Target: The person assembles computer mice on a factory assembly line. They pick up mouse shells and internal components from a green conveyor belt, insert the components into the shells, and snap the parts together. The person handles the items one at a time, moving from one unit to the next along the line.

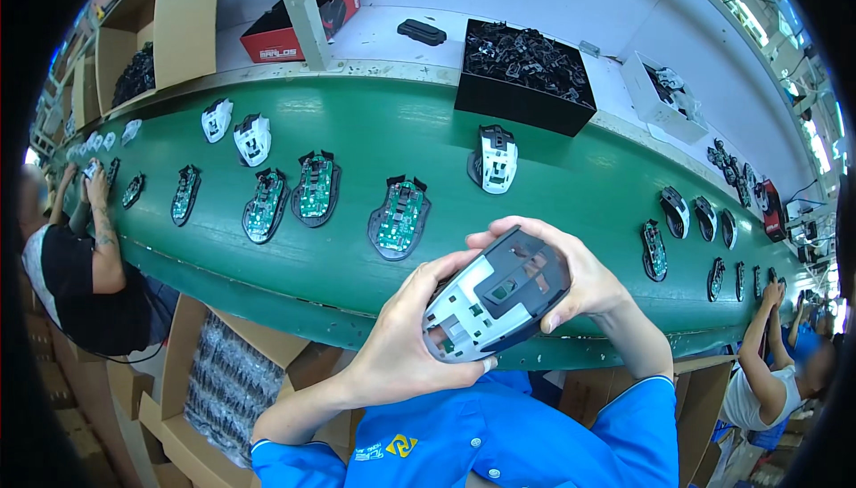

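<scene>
Between my two hands I hold a computer mouse (pixel 489 308) with a white and black top shell, just above the near edge of the green bench. My left hand (pixel 406 332) wraps its lower left side, the thumb along the white end. My right hand (pixel 584 278) grips the dark end, fingers over the far side. Green circuit board shows through openings in the shell. Left of it, a mouse base with an exposed circuit board (pixel 400 218) lies on the bench. Beyond my hands sits another white-and-black mouse (pixel 496 160).
More open mouse bases (pixel 266 206) and white shells (pixel 253 139) lie leftward; several mice (pixel 675 213) lie rightward. A black box of small dark parts (pixel 526 65) stands at the back. Co-workers sit at both ends. A carton of plastic-wrapped parts (pixel 223 390) is below the bench (pixel 571 194).
</scene>
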`<state>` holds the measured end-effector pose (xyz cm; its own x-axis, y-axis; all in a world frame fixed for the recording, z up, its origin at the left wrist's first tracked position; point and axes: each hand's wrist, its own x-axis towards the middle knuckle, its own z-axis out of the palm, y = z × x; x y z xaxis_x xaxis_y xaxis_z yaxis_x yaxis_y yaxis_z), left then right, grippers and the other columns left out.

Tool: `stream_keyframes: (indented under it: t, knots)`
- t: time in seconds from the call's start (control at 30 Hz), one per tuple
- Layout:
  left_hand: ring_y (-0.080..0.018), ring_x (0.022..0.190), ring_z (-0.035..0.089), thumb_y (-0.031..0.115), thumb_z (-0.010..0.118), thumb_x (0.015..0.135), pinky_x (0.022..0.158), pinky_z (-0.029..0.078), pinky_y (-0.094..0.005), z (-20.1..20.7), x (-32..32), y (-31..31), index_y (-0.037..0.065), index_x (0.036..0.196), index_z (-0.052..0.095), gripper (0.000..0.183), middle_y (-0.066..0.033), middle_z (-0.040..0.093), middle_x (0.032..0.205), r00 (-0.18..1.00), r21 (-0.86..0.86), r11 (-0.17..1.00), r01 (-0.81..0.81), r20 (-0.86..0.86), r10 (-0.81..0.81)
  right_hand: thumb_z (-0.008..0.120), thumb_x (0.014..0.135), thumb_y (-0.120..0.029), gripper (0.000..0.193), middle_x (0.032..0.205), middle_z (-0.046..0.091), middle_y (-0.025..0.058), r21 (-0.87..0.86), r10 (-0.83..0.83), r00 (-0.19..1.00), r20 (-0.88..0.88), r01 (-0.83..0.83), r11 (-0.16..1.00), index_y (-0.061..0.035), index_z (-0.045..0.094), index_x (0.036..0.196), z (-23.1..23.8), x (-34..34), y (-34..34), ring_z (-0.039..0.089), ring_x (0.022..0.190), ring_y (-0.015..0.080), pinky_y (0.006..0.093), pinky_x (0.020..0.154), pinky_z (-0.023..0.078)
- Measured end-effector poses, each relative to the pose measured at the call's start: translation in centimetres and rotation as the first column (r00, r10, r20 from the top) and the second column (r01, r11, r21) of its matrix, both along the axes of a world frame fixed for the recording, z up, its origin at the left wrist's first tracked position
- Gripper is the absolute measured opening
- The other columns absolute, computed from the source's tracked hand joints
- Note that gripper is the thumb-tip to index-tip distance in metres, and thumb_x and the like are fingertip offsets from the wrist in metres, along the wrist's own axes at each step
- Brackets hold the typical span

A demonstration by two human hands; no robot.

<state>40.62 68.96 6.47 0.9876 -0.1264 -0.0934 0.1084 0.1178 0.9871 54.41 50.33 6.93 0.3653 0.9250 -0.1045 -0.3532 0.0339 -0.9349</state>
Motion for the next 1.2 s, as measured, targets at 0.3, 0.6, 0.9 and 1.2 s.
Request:
stream_keyframes:
  t: [0.3,0.6,0.9,1.2]
  knots:
    - [-0.0322,0.114,0.054,0.025,0.087,0.055,0.095,0.046,-0.0384,1.2,0.4,0.7,-0.007,0.124,0.046,0.086,-0.0232,0.052,0.122,0.838,0.489,0.814,-0.313,0.546,-0.006,0.091,0.05,-0.023,0.102,0.135,0.045,0.0188,0.088,-0.051,0.996,0.067,0.045,0.995,0.0002,0.037,0.133,-0.2,0.0,-0.6,0.047,0.123,0.0259,0.0408,0.103,0.039]
    - [-0.0285,0.096,0.065,0.028,0.087,0.054,0.079,0.054,-0.0337,1.1,1.3,2.1,-0.008,0.114,0.056,0.076,-0.0225,0.061,0.112,0.786,0.479,0.793,-0.376,0.618,-0.001,0.091,0.049,-0.017,0.099,0.134,0.046,0.0182,-0.014,-0.198,0.967,-0.164,0.198,0.98,0.0004,0.039,0.131,0.3,-1.1,0.6,0.046,0.122,0.0261,0.0401,0.106,0.035]
    - [-0.0311,0.104,0.061,0.027,0.086,0.055,0.087,0.051,-0.0354,0.7,1.2,2.4,-0.008,0.117,0.053,0.078,-0.0225,0.059,0.115,0.85,0.471,0.826,-0.31,0.526,0.02,0.091,0.048,-0.026,0.1,0.135,0.045,0.018,-0.01,-0.207,0.966,-0.153,0.208,0.978,-0.0005,0.04,0.131,-1.2,-0.9,0.9,0.046,0.123,0.0267,0.0402,0.106,0.036]
    - [-0.0322,0.111,0.058,0.027,0.088,0.053,0.093,0.047,-0.0383,0.4,0.6,3.0,-0.009,0.121,0.052,0.084,-0.023,0.057,0.12,0.875,0.456,0.859,-0.233,0.485,-0.02,0.091,0.048,-0.024,0.1,0.136,0.044,0.0182,-0.016,-0.178,0.968,-0.178,0.178,0.984,-0.0001,0.04,0.13,-0.9,-1.2,1.0,0.045,0.124,0.0271,0.0415,0.106,0.036]
